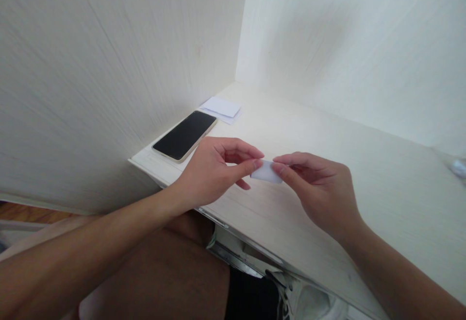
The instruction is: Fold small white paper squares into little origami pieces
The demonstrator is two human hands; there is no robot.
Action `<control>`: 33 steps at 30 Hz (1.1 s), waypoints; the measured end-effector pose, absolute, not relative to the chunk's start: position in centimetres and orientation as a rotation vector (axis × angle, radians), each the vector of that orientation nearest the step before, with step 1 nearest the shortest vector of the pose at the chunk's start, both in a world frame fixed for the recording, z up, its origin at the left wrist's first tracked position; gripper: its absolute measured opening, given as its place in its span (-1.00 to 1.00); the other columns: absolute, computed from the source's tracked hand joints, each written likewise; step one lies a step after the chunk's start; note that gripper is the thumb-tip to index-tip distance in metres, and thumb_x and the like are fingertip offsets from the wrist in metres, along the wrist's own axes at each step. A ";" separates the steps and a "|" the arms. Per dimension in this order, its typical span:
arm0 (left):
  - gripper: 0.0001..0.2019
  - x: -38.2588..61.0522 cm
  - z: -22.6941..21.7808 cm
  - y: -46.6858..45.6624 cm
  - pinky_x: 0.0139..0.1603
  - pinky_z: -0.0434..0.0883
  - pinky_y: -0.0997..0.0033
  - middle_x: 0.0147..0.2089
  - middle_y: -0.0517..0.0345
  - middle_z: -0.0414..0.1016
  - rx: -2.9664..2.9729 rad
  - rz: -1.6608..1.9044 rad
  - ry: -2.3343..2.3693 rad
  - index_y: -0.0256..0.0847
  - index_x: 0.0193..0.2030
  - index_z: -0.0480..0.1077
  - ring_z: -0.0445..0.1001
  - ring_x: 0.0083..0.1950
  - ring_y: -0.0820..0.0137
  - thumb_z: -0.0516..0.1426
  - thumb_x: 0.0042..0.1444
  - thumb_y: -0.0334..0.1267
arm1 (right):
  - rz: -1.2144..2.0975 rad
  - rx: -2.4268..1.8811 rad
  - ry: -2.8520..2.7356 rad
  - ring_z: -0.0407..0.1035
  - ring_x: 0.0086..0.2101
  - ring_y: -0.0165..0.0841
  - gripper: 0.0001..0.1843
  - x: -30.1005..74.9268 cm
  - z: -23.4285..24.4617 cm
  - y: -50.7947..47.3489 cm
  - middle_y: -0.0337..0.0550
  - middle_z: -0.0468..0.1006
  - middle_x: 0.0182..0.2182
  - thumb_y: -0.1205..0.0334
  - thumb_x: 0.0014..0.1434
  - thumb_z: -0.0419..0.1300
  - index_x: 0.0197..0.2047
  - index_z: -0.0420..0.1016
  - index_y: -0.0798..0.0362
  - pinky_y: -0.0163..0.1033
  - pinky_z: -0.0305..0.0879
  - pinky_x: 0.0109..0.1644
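Both my hands hold a small white piece (265, 172), perhaps a wipe or a small packet, just above the pale desk top (327, 130). My left hand (213, 169) pinches its left end between thumb and forefinger. My right hand (316, 189) pinches its right end the same way. The other fingers of both hands are curled in. A phone with a dark screen (185, 135) lies flat on the desk to the left of my left hand, close to the side wall.
Some white paper sheets (222, 109) lie beyond the phone near the corner. Pale panels wall the desk on the left and at the back. A small pale object (458, 167) sits at the far right edge. My knees are under the desk's front edge.
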State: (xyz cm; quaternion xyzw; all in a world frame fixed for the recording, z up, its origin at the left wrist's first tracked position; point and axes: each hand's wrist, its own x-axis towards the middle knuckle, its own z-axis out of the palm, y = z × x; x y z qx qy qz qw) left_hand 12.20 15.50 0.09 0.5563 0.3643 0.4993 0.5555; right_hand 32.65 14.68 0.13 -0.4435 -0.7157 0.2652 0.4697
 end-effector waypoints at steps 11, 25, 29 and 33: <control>-0.76 12.5 0.4 15.1 -0.45 0.65 0.55 -0.41 0.20 0.67 1.169 1.032 0.879 -0.28 -0.23 0.60 0.64 -0.37 0.42 0.46 -0.06 -0.38 | 0.468 -0.953 -2.015 0.58 -0.32 -0.37 -0.77 32.5 0.7 14.3 -0.25 0.73 -0.29 0.38 0.29 0.31 -0.16 0.73 -0.15 -0.25 0.49 -0.23; -0.77 12.7 0.1 15.1 -0.40 0.66 0.49 -0.33 0.14 0.67 1.212 1.041 0.912 -0.29 -0.25 0.61 0.64 -0.32 0.39 0.47 -0.04 -0.28 | 0.688 -1.043 -1.938 0.58 -0.34 -0.32 -0.84 32.7 0.8 14.5 -0.25 0.74 -0.33 0.30 0.27 0.33 -0.24 0.73 -0.16 -0.21 0.47 -0.27; -0.75 13.0 -0.2 15.1 -0.37 0.65 0.52 -0.32 0.12 0.66 1.156 1.004 0.915 -0.32 -0.26 0.59 0.64 -0.31 0.41 0.47 -0.05 -0.29 | 0.673 -1.052 -1.909 0.57 -0.35 -0.33 -0.86 32.7 0.6 14.6 -0.25 0.73 -0.34 0.28 0.27 0.34 -0.26 0.74 -0.15 -0.21 0.47 -0.27; -0.71 13.0 -0.7 14.9 -0.38 0.64 0.51 -0.39 0.19 0.63 1.121 1.030 0.888 -0.28 -0.32 0.49 0.66 -0.33 0.39 0.49 -0.08 -0.32 | 0.616 -1.121 -1.864 0.58 -0.36 -0.30 -0.90 32.8 0.7 14.7 -0.23 0.73 -0.35 0.29 0.23 0.37 -0.25 0.73 -0.10 -0.18 0.50 -0.26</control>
